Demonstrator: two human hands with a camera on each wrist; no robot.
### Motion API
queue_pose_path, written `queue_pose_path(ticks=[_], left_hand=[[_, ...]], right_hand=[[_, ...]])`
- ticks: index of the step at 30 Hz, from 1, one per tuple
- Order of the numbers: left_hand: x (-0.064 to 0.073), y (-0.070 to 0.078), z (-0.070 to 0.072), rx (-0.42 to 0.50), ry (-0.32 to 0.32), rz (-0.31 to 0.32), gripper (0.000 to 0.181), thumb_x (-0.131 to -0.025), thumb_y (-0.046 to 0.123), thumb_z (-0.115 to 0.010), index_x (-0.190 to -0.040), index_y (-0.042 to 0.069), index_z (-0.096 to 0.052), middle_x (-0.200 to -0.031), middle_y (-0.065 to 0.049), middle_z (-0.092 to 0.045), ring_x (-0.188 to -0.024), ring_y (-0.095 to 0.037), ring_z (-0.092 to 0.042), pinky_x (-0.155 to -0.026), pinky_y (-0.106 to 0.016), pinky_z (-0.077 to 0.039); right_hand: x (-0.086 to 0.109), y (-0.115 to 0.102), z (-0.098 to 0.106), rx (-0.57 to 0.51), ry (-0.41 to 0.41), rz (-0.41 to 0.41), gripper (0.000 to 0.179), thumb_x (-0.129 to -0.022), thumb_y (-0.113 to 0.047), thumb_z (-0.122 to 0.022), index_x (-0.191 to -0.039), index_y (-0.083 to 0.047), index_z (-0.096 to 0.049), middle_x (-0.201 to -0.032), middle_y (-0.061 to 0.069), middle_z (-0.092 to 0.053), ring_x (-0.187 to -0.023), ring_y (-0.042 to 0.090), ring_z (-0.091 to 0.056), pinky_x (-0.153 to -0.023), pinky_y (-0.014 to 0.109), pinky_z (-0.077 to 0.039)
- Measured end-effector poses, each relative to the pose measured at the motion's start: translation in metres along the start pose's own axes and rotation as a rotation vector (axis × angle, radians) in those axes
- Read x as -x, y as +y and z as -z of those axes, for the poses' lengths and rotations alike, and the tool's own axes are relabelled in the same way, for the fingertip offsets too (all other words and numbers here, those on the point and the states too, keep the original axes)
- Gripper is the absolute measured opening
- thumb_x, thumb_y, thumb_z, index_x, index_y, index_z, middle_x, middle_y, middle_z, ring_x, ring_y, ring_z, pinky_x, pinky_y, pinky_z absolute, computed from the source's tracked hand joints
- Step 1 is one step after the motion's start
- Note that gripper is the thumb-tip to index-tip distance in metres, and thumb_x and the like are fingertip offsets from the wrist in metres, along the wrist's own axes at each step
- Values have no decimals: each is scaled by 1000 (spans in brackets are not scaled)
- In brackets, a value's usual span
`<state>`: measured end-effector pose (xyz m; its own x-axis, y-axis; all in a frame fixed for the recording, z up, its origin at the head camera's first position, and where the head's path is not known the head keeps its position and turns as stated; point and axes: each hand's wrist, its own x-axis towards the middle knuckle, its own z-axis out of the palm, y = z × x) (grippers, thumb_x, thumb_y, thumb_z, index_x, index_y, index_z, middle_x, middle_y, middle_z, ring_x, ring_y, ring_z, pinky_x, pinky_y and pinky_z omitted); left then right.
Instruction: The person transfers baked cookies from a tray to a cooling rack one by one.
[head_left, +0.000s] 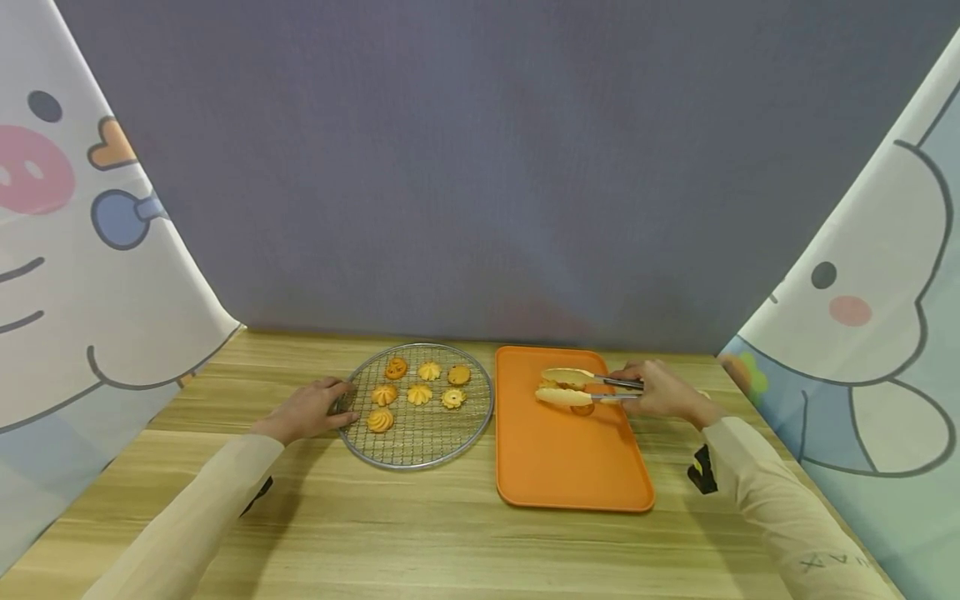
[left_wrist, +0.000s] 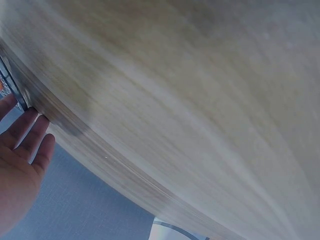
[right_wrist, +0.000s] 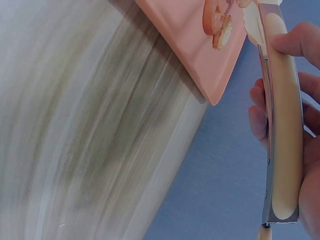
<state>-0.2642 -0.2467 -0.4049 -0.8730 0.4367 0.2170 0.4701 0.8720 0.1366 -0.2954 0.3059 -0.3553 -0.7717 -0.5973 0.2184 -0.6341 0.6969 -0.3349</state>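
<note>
My right hand point(head_left: 660, 392) grips metal tongs point(right_wrist: 282, 115) with cream handle grips and cream tips, fingers and thumb wrapped about the handles. The tips reach left over the upper part of an orange tray point(head_left: 570, 467), with cookies point(head_left: 570, 384) between and under them. One round cookie point(head_left: 582, 410) shows just below the lower tip. At the left rim of a round wire rack point(head_left: 427, 437) my left hand point(head_left: 311, 410) rests, thumb and fingers spread and fairly straight, fingertips right at the metal edge. Several golden cookies point(head_left: 418, 394) lie on the rack's upper and left parts.
Rack and tray stand side by side on a wood-grain table point(head_left: 420, 542), a narrow gap between them. Behind rises a grey-blue partition point(head_left: 480, 183). Cartoon-printed panels flank the table at left point(head_left: 75, 275) and right point(head_left: 862, 350).
</note>
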Motion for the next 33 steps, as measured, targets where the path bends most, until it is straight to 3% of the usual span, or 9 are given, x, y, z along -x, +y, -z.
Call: queue_pose_path(ticks=[10, 15, 19, 25, 33], left_hand=[[0, -1, -1, 0, 1, 2, 49, -82, 33, -66, -117, 1, -57, -115, -23, -57, -102, -43, -56, -87, -55, -45], [0, 1, 0, -4, 5, 1, 49, -82, 33, -67, -117, 0, -57, -115, -23, -57, -102, -43, -56, -87, -55, -45], [0, 1, 1, 3, 1, 2, 49, -82, 33, -66, -117, 0, -57, -115, -24, -57, -102, -44, -55, -87, -56, -45], [0, 0, 1, 5, 5, -5, 49, -82, 33, -66, -117, 0, -57, -115, -24, -57, -102, -44, -56, -86, -56, -45], [0, 0, 1, 4, 7, -10, 49, -82, 32, -67, -117, 0, -57, -115, -23, -57, -101, -43, -56, -86, -54, -46]], right_hand=[[-7, -18, -1, -11, -12, 15, 40, -70, -6, -72, -109, -1, -66, -94, 8, -66, -60, 9, -48, -49, 18, -36], [-12, -25, -4, -36, -38, 22, 41, -70, -5, -71, -111, -2, -66, -101, 14, -66, -60, 8, -50, -47, 18, -37], [-18, -33, -6, -35, -35, 75, 41, -70, -6, -72, -110, -1, -66, -102, 15, -66, -67, 13, -55, -50, 18, -40], [-27, -45, -11, -6, -21, 152, 42, -69, -9, -74, -109, -2, -66, -94, 11, -66, -67, 5, -51, -53, 18, -43], [-40, -59, -21, 24, -23, 192, 42, -69, -10, -77, -109, -4, -67, -94, 6, -64, -74, 18, -59, -58, 23, -46]])
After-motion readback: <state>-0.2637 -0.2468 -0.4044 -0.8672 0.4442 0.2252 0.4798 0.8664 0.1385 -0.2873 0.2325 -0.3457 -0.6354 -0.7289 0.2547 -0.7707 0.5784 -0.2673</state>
